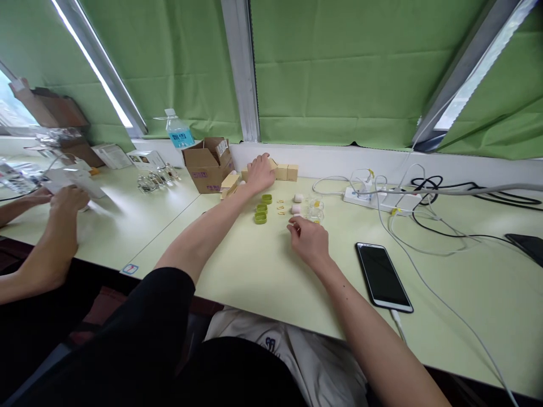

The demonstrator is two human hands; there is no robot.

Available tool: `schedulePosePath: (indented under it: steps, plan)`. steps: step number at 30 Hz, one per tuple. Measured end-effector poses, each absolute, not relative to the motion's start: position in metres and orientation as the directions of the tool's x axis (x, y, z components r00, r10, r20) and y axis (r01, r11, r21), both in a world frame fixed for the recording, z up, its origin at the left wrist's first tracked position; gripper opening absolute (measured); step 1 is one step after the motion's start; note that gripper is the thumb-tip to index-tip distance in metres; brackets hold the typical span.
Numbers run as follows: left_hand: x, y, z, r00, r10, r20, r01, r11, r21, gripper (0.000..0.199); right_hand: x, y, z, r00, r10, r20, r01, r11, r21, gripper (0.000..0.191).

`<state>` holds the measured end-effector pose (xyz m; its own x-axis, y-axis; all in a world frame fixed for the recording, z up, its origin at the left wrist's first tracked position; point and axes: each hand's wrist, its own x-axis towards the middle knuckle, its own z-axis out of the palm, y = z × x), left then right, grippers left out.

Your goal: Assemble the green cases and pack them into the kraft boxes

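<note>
My left hand [259, 173] reaches over a row of small pale-yellow boxes [280, 172] near the wall, fingers somewhat apart on or just above them; its fingertips are partly hidden. Nearer to me, my right hand [310, 239] hovers low over the table with thumb and fingers drawn together; whatever they may hold is too small to make out. Just beyond it are clear plastic pieces [314, 210] and white, rounded pieces [297, 198]. Small golden rings or clips [280, 207] lie between these and several green, open-topped pieces [262, 208].
An open cardboard box [207, 169] and a water bottle [179, 131] stand at the back left. Right of my hand lies a phone [384, 277] on a cable, with a power strip [382, 199] and tangled cords behind. A co-worker's hands [68, 199] work at far left, near shiny glass-like pieces [159, 178].
</note>
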<state>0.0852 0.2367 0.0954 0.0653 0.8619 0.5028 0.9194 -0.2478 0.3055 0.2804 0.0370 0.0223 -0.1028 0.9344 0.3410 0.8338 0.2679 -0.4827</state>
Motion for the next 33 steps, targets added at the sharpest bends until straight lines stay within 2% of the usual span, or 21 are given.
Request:
schedulePosePath:
  steps: [2,4,6,8,11,15,19,22,25,27,30,33]
  plan:
    - [0.092,0.209,0.096,0.063,0.82,0.568,0.813,-0.372,0.448,0.059,0.285,0.04,0.024,-0.014,0.886,0.463,0.772,0.304,-0.558,0.027]
    - [0.095,0.178,0.09,0.076,0.807,0.586,0.674,-0.474,0.566,0.056,0.289,0.041,0.026,0.079,0.808,0.584,0.698,0.373,-0.611,0.043]
    - [0.096,0.146,0.081,0.093,0.81,0.579,0.537,-0.531,0.655,0.053,0.291,0.04,0.028,0.119,0.72,0.684,0.621,0.483,-0.617,0.065]
    - [0.095,0.119,0.071,0.124,0.829,0.545,0.4,-0.545,0.737,0.052,0.29,0.037,0.03,0.086,0.677,0.731,0.532,0.589,-0.608,0.08]
    - [0.09,0.09,0.058,0.232,0.852,0.469,0.142,-0.507,0.85,0.062,0.286,0.032,0.032,0.01,0.739,0.674,0.351,0.628,-0.694,0.088]
    - [0.079,0.075,0.053,0.344,0.844,0.412,-0.12,-0.396,0.91,0.074,0.282,0.03,0.033,-0.128,0.863,0.488,0.085,0.5,-0.862,0.088]
    - [0.072,0.072,0.056,0.365,0.854,0.369,-0.191,-0.32,0.928,0.077,0.281,0.031,0.032,-0.333,0.865,0.377,-0.132,0.352,-0.926,0.088]
    - [0.072,0.072,0.057,0.391,0.849,0.354,-0.204,-0.295,0.933,0.077,0.281,0.034,0.029,-0.362,0.856,0.37,-0.187,0.322,-0.928,0.09]
    - [0.074,0.074,0.054,0.382,0.855,0.351,-0.211,-0.289,0.934,0.078,0.281,0.035,0.027,-0.316,0.863,0.394,-0.156,0.362,-0.919,0.093]
    - [0.077,0.077,0.049,0.317,0.88,0.354,-0.194,-0.306,0.932,0.076,0.28,0.035,0.028,-0.262,0.88,0.397,-0.093,0.386,-0.918,0.096]
    - [0.084,0.079,0.042,0.164,0.908,0.385,-0.121,-0.369,0.922,0.068,0.277,0.034,0.029,-0.228,0.908,0.351,-0.03,0.353,-0.935,0.103]
    - [0.093,0.075,0.037,0.093,0.888,0.451,-0.056,-0.448,0.892,0.064,0.275,0.033,0.029,-0.24,0.923,0.302,-0.007,0.31,-0.951,0.107]
